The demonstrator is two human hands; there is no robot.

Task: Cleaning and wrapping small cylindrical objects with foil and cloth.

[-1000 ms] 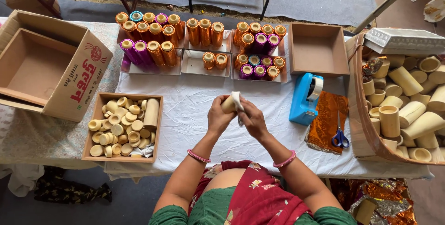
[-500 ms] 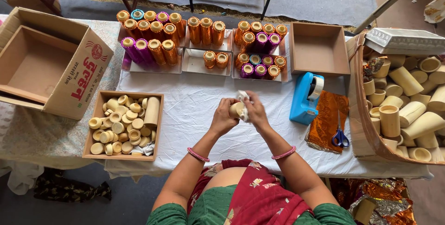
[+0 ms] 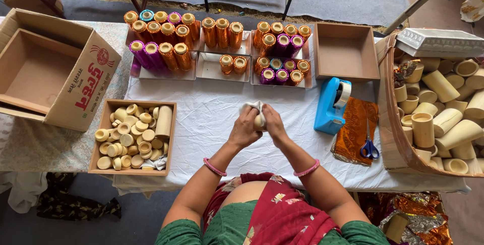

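Both hands meet mid-table w/ a small pale bamboo cup (image 3: 259,121) wrapped in white cloth (image 3: 253,107). Left hand (image 3: 245,126) curled round it, right hand (image 3: 272,124) clasping opposite side. Prob. light, stiff, smooth; grip sides thru cloth.

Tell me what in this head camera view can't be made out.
- Small pale cup: mostly hidden by the left hand, right hand and white cloth.
- Basket of pale cups: cut off by the right edge.
- Cardboard box: cut off at the left edge.
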